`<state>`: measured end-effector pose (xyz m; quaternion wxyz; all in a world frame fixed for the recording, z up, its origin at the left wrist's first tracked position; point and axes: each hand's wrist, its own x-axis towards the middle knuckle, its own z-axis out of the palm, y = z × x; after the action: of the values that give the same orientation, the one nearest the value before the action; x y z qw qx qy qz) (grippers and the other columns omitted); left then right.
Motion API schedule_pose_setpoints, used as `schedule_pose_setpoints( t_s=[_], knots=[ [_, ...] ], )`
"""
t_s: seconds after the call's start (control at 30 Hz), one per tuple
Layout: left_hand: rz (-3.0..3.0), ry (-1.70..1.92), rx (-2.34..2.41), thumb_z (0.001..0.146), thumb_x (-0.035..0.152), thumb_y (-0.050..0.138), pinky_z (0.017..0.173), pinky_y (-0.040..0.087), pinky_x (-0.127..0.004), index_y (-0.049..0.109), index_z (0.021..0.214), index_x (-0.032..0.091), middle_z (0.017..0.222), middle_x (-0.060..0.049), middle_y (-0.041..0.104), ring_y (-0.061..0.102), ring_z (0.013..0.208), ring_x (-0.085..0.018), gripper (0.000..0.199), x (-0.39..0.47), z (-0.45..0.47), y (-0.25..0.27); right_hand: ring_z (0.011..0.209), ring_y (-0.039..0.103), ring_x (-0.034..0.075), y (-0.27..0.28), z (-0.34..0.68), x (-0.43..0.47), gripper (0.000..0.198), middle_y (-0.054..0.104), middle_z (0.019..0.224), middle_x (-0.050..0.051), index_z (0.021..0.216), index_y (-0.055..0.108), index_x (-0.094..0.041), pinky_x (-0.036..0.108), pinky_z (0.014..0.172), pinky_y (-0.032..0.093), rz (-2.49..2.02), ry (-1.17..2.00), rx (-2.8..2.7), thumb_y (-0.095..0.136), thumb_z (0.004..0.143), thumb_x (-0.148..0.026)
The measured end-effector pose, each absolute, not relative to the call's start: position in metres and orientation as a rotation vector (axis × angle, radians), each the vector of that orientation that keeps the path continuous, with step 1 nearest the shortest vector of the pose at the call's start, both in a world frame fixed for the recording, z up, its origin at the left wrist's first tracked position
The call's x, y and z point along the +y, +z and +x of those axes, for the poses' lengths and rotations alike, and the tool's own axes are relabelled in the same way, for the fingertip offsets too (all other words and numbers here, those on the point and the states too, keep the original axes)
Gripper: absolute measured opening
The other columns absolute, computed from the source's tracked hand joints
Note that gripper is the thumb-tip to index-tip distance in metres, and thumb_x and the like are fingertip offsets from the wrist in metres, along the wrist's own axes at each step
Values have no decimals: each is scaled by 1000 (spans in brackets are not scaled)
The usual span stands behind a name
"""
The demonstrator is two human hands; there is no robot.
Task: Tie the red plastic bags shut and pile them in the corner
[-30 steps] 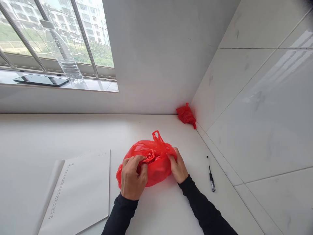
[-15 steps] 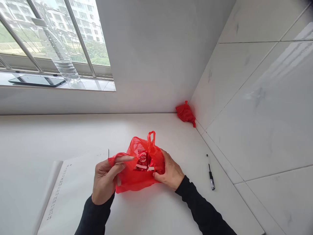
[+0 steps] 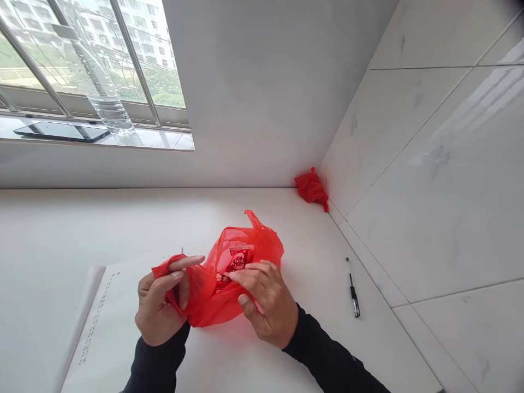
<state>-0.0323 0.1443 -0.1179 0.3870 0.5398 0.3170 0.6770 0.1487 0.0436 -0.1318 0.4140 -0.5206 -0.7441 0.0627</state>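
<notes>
1. Head view: two red bags, an open bag point(image 3: 216, 312) on the white table point(image 3: 245, 365) between the hands, a bunched-up bag point(image 3: 311, 188) at the back.
2. Left hand point(image 3: 161, 311): fingers clamped on the open bag's edge. Right hand point(image 3: 273, 305): fingers and thumb apart at its mouth.
3. At least two red packets point(image 3: 238, 258) inside, pale lettering, can't read it.
4. One pen point(image 3: 354, 297), one notebook point(image 3: 126, 327), writing's too tiny.

The bag point(image 3: 221, 315) is thin, crinkled plastic; packets point(image 3: 238, 259) glossy, perhaps foil; wall tiles point(image 3: 442, 207) polished, smooth.
</notes>
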Motion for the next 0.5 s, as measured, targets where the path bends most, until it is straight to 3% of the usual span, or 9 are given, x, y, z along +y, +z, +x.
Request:
schedule_pose_setpoints(
  t_s=[0.07, 0.13, 0.33, 0.43, 0.5],
  knots=[
    [1276, 1829, 753, 74, 25, 57, 37, 29, -31, 51, 45, 22, 71, 2, 76, 31, 32, -8, 29, 141, -30, -120, 101, 61, 24, -140, 141, 46, 28, 72, 100, 3, 120, 65, -27, 47, 103, 40, -1391, 260, -1968, 49, 98, -36],
    [1227, 1870, 740, 72, 20, 57, 38, 29, -30, 46, 43, 21, 70, 4, 76, 30, 33, -8, 31, 138, -27, -121, 89, 61, 23, -149, 136, 47, 30, 70, 86, 3, 104, 71, -26, 44, 92, 44, -1466, 295, -1997, 51, 97, -46],
    [1232, 1835, 686, 72, 18, 57, 39, 30, -29, 48, 43, 19, 69, 4, 76, 30, 33, -6, 30, 136, -23, -119, 103, 58, 28, -157, 126, 46, 38, 68, 101, 6, 127, 64, -31, 47, 97, 39, -1539, 220, -1955, 48, 98, -49],
    [1261, 1792, 737, 72, 17, 58, 38, 29, -28, 61, 49, 21, 65, 3, 74, 30, 34, -6, 24, 134, -23, -124, 89, 59, 24, -150, 128, 45, 34, 67, 89, 5, 116, 70, -31, 44, 90, 42, -1501, 226, -1897, 42, 101, -43],
    [1333, 1791, 818, 72, 16, 59, 38, 28, -27, 70, 58, 21, 57, 3, 70, 31, 35, -7, 19, 131, -22, -129, 80, 59, 22, -145, 133, 47, 34, 68, 84, 3, 122, 66, -32, 42, 86, 43, -1497, 222, -1783, 40, 101, -36]
  ],
)
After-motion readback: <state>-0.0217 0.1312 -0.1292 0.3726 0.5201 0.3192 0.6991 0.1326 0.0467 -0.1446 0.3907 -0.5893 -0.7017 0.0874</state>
